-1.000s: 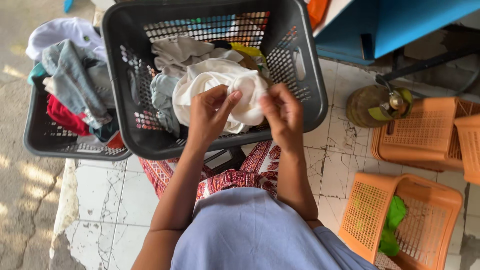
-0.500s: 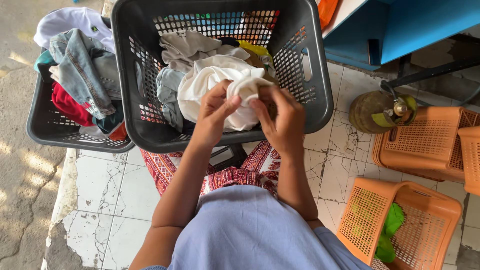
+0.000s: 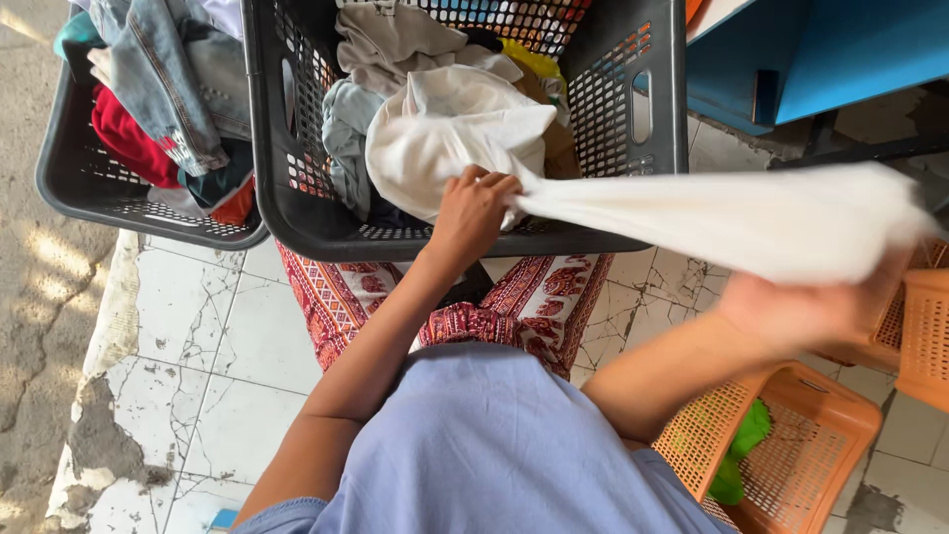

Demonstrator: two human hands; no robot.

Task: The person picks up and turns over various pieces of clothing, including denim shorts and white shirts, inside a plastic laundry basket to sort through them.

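Left hand [image 3: 474, 210] pinches a white cloth [image 3: 633, 203] at the front rim of a black laundry basket [image 3: 297, 213], fingers closed tight on the fabric. From there the cloth stretches out to the person's right, where the right hand [image 3: 801, 311] (blurred) is under its far end; it looks to be gripping the cloth, though the fingers are hard to make out. The rest of the white cloth lies heaped in the basket on top of grey and yellow clothes [image 3: 395, 49]. A second black basket [image 3: 89, 193] with jeans [image 3: 163, 79] sits just beside it, and orange baskets [image 3: 791, 445] stand on the tiled floor [image 3: 227, 346].
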